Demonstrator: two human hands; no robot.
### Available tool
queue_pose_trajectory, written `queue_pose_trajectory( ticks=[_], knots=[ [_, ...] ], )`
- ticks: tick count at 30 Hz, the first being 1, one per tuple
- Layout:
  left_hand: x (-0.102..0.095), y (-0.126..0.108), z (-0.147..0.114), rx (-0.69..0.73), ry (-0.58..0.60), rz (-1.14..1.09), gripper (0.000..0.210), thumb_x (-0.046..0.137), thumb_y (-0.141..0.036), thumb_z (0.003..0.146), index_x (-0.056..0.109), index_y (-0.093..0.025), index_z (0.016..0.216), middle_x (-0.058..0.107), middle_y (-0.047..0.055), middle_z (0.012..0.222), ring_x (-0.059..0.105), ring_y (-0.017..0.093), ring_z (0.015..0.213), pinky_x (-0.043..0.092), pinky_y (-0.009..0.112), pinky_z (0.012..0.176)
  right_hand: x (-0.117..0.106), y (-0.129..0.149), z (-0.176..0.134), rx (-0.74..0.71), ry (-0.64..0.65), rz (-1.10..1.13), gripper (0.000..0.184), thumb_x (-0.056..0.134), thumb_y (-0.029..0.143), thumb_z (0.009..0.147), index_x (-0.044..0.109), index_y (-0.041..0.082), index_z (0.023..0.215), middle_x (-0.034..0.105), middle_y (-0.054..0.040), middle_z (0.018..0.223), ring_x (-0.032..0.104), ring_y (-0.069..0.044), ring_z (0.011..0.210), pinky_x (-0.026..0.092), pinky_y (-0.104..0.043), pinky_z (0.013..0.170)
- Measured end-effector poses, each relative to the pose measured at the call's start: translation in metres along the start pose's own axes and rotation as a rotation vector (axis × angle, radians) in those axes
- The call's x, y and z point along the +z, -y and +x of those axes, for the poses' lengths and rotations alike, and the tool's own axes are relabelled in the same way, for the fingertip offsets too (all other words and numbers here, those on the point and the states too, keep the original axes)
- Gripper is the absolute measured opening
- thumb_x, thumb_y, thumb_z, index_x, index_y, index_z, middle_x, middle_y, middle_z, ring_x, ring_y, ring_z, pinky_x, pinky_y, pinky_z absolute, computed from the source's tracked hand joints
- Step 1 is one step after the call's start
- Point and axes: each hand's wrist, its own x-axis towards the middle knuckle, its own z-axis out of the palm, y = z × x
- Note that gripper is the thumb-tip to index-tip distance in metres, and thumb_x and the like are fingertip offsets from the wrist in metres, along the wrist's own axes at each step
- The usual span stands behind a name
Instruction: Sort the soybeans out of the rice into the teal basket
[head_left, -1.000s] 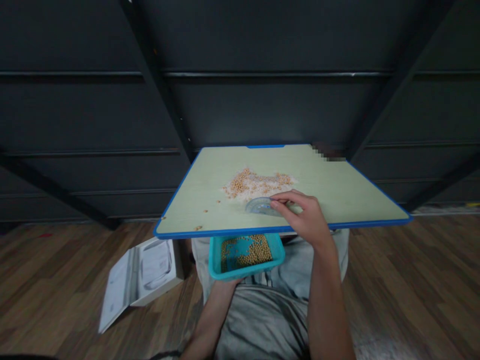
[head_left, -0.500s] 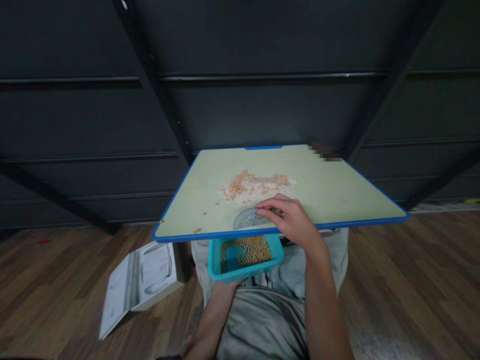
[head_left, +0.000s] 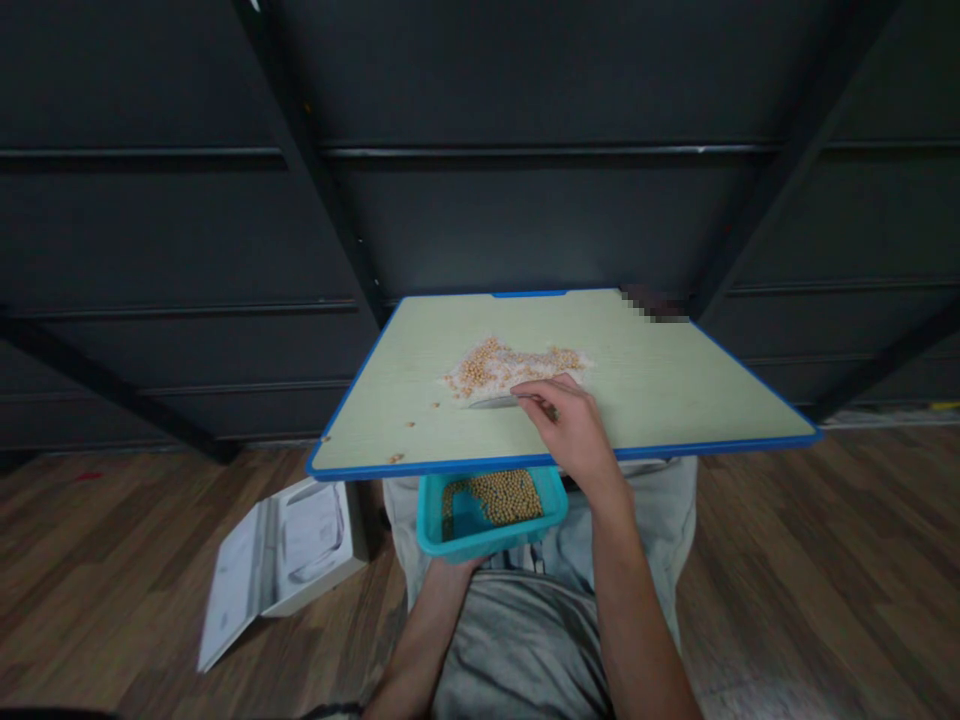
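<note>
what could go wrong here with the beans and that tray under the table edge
The right hand holds a clear scraper at the bean and rice pile; a pull might carry rice along too. The teal tray, held from below by the left hand, spans little of the table edge, so beans may miss it. Stray beans lie apart.

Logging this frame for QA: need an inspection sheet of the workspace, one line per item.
Surface: pale table with blue rim.
Job's things: mixed pile of beans and white grains; clear flat scraper at its near edge; teal tray of beans below the table edge.
Clutter: stray beans at left.
Grips: right hand pinches the scraper; left hand holds the tray from below.
Cables: nothing seen.
Surroundings: dark wall, wooden floor, open white box.
</note>
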Motion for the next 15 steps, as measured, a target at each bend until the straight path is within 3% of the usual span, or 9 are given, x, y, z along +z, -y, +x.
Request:
queue_pose_trajectory(
  ticks=[6, 12, 15],
  knots=[
    [-0.025, 0.004, 0.03, -0.05, 0.194, -0.148, 0.037, 0.026, -0.051, 0.058, 0.054, -0.028, 0.062, 0.066, -0.003, 0.065, 0.058, 0.019, 0.068, 0.037, 0.046, 0.08, -0.006, 0.002, -0.001, 0.017, -0.099, 0.014, 0.016, 0.061, 0.019, 0.095, 0.074, 0.026, 0.101, 0.076, -0.0029, 0.099, 0.066, -0.022, 0.094, 0.052, -0.038, 0.085],
    [-0.03, 0.004, 0.032, -0.041, 0.182, -0.141, 0.034, 0.028, -0.049, 0.057, 0.054, -0.028, 0.062, 0.066, -0.003, 0.065, 0.058, 0.019, 0.066, 0.039, 0.045, 0.077, -0.024, -0.003, -0.002, 0.0, -0.22, -0.089, 0.015, 0.064, 0.022, 0.094, 0.076, 0.026, 0.103, 0.078, -0.0042, 0.1, 0.062, -0.026, 0.099, 0.05, -0.043, 0.09],
    [-0.026, 0.004, 0.025, -0.039, 0.104, -0.13, 0.035, 0.027, -0.048, 0.058, 0.054, -0.027, 0.062, 0.066, -0.003, 0.061, 0.058, 0.021, 0.066, 0.037, 0.046, 0.079, -0.029, -0.01, -0.003, 0.027, -0.231, -0.083, 0.017, 0.064, 0.024, 0.093, 0.076, 0.026, 0.105, 0.078, -0.0043, 0.101, 0.064, -0.026, 0.099, 0.051, -0.044, 0.09]
  ],
)
